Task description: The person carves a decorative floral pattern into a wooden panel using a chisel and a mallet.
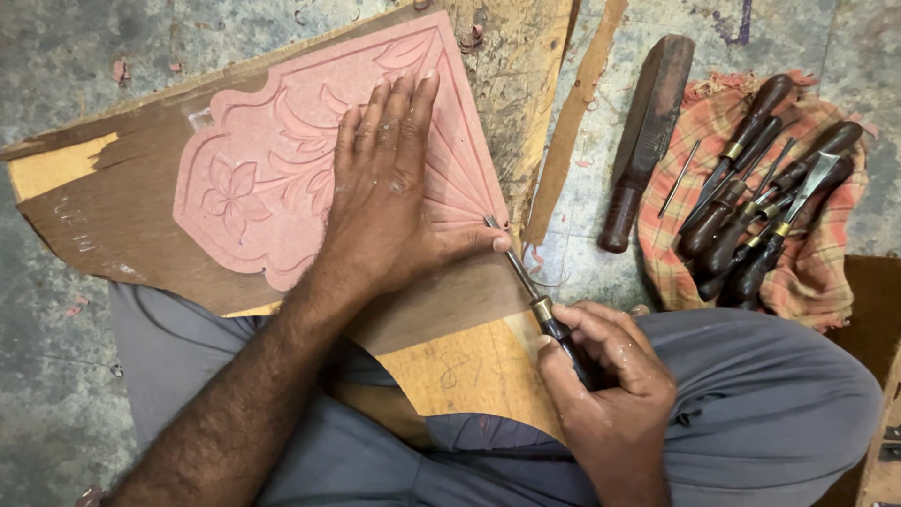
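We look down at our own two bare hands over a pink carved slab (253, 178) that lies on a wooden board (122, 211) across our lap. Beyond the right fingertips, well apart, a checked cloth (817, 272) on the floor holds a bundle of dark-handled chisels (751, 202), their blades pointing away from us. Just beside the cloth lies a dark wooden mallet (643, 141).

Our left hand (385, 197) lies flat on the slab, palm down, fingers open and stretched away from us, pressing on the carved leaves. Its thumb reaches sideways to the slab's near corner and touches the metal shaft of a chisel (526, 282). Our right hand (605, 371) is curled tight around that chisel's dark handle, fingers wrapped, wrist low over our knee. The chisel tip meets the slab's edge just beside the left thumb tip.
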